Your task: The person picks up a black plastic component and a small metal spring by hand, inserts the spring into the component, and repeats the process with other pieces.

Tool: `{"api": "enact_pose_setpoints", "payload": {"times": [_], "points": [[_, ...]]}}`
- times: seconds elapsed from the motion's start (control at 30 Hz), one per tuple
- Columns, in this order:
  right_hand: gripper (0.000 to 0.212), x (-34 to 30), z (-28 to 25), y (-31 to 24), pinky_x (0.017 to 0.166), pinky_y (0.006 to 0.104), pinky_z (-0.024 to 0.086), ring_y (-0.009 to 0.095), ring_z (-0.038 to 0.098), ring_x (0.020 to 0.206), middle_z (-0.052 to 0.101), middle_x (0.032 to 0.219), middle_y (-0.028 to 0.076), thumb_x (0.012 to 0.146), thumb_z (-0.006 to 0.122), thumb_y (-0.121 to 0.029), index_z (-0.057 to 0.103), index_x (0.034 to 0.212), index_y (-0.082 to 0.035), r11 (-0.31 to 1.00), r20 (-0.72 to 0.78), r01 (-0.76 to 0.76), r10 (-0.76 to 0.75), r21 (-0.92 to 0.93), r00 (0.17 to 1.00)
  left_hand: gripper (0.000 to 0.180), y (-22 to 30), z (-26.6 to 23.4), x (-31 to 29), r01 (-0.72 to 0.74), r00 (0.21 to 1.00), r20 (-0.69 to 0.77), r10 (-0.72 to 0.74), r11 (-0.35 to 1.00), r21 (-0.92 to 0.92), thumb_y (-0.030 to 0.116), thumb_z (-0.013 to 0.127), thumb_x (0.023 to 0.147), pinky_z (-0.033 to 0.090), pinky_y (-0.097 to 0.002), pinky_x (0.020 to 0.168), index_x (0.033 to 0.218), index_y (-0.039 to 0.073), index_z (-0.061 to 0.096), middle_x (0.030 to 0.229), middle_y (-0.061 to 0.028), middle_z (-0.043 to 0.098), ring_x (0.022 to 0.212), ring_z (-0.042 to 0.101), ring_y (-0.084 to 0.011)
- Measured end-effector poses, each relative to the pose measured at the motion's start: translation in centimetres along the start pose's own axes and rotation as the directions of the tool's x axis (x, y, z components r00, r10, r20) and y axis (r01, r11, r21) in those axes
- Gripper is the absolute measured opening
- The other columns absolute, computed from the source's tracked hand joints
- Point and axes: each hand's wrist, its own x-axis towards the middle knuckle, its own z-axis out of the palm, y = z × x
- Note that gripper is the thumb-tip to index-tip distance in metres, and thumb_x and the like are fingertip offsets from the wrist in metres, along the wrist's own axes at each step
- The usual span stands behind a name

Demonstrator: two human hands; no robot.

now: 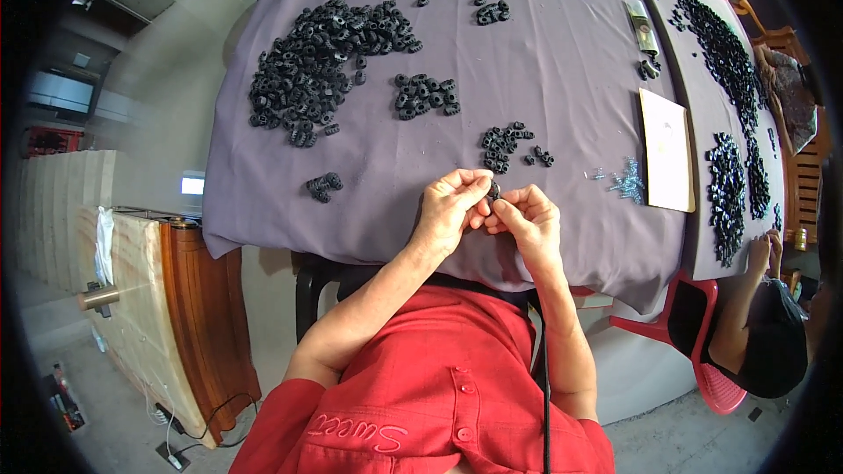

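Small black plastic part [493, 192]: gripped it in pinched fingertips of left hand [450, 209] and right hand [531, 221], left of the cream rectangular board [667, 151], with pale-blue pieces [627, 183] just beside that board's left edge.

only readable lettering: one stitched script word [358, 432] in pinkish thread on the red shirt [421, 360], left of the button row. pale board [666, 167] has faint marks (too small to make out).
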Motion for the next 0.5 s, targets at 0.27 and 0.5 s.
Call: {"api": "enact_pose_setpoints", "payload": {"times": [0.27, 0.5], "points": [[0.009, -0.2, 0.4, 0.4, 0.057, 0.0228, 0.053, 0.01, 0.062, 0.062, 0.062, 0.076, 0.007, 0.089, 0.057, 0.001, 0.049, 0.092, 0.0, 0.993, 0.006, 0.113, -0.113, -0.017, 0.994, 0.017, -0.5, -0.4, -0.3, -0.023, 1.0, 0.001, 0.023, 0.995, 0.095, 0.015, 0.063, 0.09, 0.04, -0.019, 0.043, 0.101, 0.002, 0.064, 0.065, -0.0016, 0.06, 0.047, 0.051, -0.0059], [0.013, 0.0, 0.3, 1.4, 0.052, 0.0207, 0.048, 0.008, 0.058, 0.058, 0.06, 0.069, 0.005, 0.087, 0.058, 0.004, 0.046, 0.087, -0.001, 0.985, -0.037, 0.154, -0.157, -0.073, 0.987, 0.015, -0.7, 0.0, -0.7, -0.032, 0.999, -0.03, 0.037, 0.989, 0.146, 0.013, 0.062, 0.09, 0.041, -0.0195, 0.043, 0.1, 0.003, 0.064, 0.064, -0.002, 0.061, 0.047, 0.051, -0.0061]]}}
